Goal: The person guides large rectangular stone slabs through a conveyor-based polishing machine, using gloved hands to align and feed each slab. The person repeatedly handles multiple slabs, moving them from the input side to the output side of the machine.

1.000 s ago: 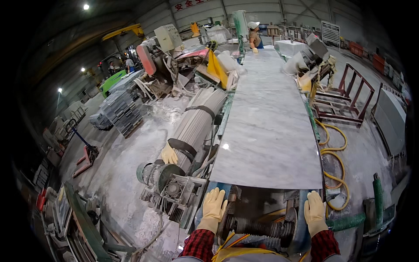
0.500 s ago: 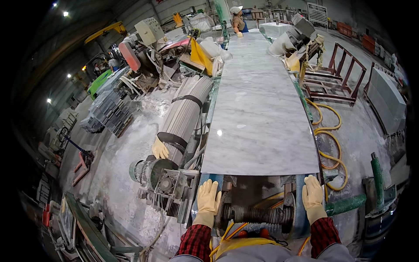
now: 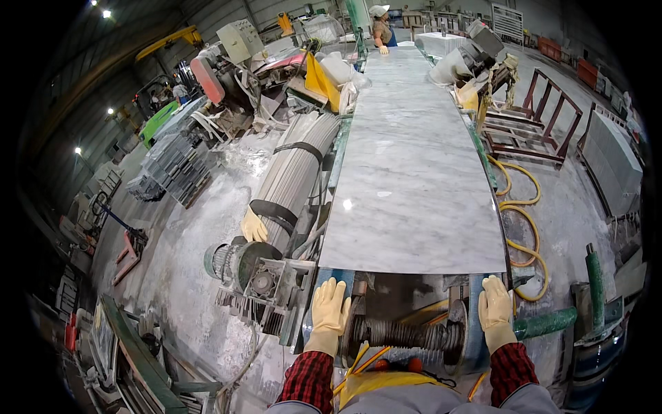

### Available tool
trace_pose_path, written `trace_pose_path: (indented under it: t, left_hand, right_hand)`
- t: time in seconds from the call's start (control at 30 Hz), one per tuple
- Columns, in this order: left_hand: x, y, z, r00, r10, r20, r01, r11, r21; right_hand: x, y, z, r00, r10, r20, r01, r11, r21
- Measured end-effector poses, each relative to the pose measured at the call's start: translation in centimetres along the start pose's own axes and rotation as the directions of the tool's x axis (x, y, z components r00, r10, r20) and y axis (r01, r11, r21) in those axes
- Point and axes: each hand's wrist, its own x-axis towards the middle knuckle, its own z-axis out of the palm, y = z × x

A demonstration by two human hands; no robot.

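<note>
Both my hands wear pale cream work gloves and rest palm down. My left hand (image 3: 330,308) lies with fingers stretched out over the left blue belt (image 3: 328,276) of a roller conveyor. On the right blue belt (image 3: 476,293), my right hand (image 3: 496,308) lies flat in the same way, fingers pointing forward. Just beyond my fingertips is the near edge of a long, polished, grey-veined white marble slab (image 3: 416,186). The slab stretches away along the conveyor, and neither hand grips it. Between my hands sits a dark ribbed roller (image 3: 407,334).
Left of the conveyor are a motor (image 3: 238,265), a strapped bundle of pale strips (image 3: 293,172) and a loose cream glove (image 3: 254,226). A yellow hose (image 3: 531,228) coils on the right, near a green pipe (image 3: 548,321). A person (image 3: 381,31) stands at the slab's far end.
The view has shifted slightly. My hands stay flat on the belts, and the slab lies in about the same place before them.
</note>
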Motion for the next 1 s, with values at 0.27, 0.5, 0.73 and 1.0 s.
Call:
trace_pose_path:
  t: [0.27, 0.5, 0.73, 1.0]
  left_hand:
    - [-0.7, -0.4, 0.7, 1.0, -0.008, -0.016, 0.009, 0.999, 0.041]
    - [-1.0, -0.4, 0.6, 1.0, -0.024, 0.008, 0.023, 1.0, 0.017]
    - [-1.2, -0.3, 0.4, 1.0, -0.008, -0.007, 0.008, 1.0, -0.02]
    - [-1.6, -0.5, 0.4, 1.0, -0.008, -0.005, 0.008, 1.0, -0.013]
  right_hand:
    - [0.0, -0.4, -0.3, 0.999, 0.039, 0.009, -0.04, 0.999, 0.02]
    - [-0.4, -0.3, -0.3, 0.999, 0.013, -0.032, -0.012, 1.0, 0.009]
    - [-0.6, -0.4, -0.4, 1.0, 0.015, -0.026, -0.014, 1.0, 0.028]
    - [-0.5, -1.0, -1.0, 1.0, 0.013, -0.016, -0.012, 1.0, 0.026]
